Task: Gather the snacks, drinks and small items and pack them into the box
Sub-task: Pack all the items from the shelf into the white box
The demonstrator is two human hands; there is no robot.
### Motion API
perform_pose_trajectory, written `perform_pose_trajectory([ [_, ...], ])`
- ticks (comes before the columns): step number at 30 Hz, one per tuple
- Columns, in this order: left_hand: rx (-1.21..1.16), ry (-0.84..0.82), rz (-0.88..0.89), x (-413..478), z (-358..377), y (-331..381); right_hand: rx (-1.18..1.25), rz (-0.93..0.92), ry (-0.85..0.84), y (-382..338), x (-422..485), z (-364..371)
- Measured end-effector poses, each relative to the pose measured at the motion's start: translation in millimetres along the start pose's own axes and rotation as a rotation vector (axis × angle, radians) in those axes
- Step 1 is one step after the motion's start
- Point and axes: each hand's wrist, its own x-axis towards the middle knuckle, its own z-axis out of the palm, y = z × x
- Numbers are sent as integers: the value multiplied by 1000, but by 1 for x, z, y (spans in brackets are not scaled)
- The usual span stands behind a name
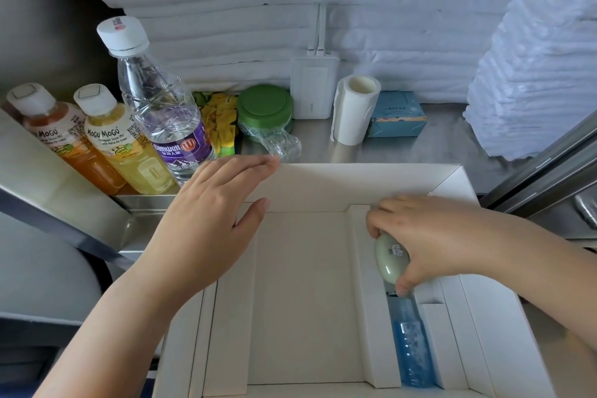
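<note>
A white cardboard box (323,186) lies open in front of me, split by white dividers. My right hand (433,236) grips a small pale green oval item (389,257) over the narrow right compartment, where a blue item (410,349) lies. My left hand (210,203) rests flat with straight fingers on the box's far left rim. On the metal shelf behind stand an orange juice bottle (61,136), a yellow juice bottle (126,142) and a clear water bottle (161,107). Beside them are yellow snack packets (223,119) and a green-lidded jar (265,110).
A white router (313,87), a white tape roll (353,113) and a small blue carton (397,115) stand at the back of the shelf. Crumpled clear plastic (284,144) lies by the jar. Stacked white linen fills the back wall, with a wrapped white pile (536,68) at right.
</note>
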Motion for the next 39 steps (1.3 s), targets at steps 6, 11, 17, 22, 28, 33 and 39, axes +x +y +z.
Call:
perform_pose_trajectory([
  [6,1,-2,-1,0,0,1,-97,23,52,-6,4,-1],
  [11,-8,-13,-1,0,0,1,-243,18,94,-11,4,-4],
  [17,-2,-16,-1,0,-1,2,-206,7,76,-11,4,-6],
  [22,6,-25,0,0,-1,2,-113,9,89,-4,3,-5],
  [28,0,-18,8,1,-1,1,-116,70,90,-4,3,3],
  [33,-1,-11,5,1,-1,2,-155,22,130,-1,3,6],
  [39,6,-20,13,1,-1,1,-112,7,119,1,6,6],
])
